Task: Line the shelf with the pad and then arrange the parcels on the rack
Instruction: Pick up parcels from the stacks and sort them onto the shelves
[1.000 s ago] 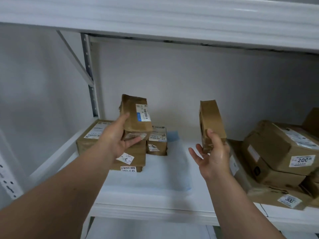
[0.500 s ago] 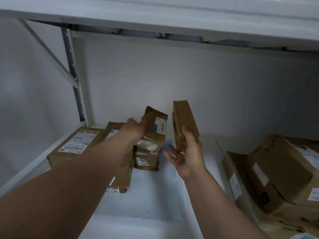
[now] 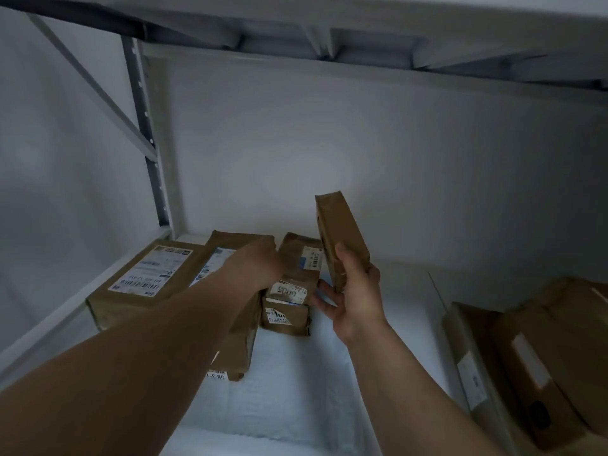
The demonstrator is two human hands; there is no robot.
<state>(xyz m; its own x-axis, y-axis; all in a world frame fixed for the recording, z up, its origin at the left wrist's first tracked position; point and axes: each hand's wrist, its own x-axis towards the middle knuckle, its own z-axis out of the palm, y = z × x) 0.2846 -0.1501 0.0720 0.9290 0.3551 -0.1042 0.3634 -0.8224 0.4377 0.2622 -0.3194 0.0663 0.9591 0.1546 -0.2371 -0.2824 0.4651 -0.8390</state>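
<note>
Four parcels already sit at the shelf's far left on the pale pad [image 3: 289,390], so the lining looks done and the arranging partly so. The left hand [image 3: 260,268] rests on the tilted parcel [image 3: 296,268] atop a small box [image 3: 285,319]; its fingers are hidden. The right hand [image 3: 353,291] pinches an upright flat parcel [image 3: 342,235] just right of that stack, thumb across its face. Unsorted boxes [image 3: 533,373] crowd the near right, off the pad.

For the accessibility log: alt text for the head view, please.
Right hand holds a flat brown parcel upright over the padded shelf, while the left hand sets another parcel on a small stack. More parcels sit at both sides.
</note>
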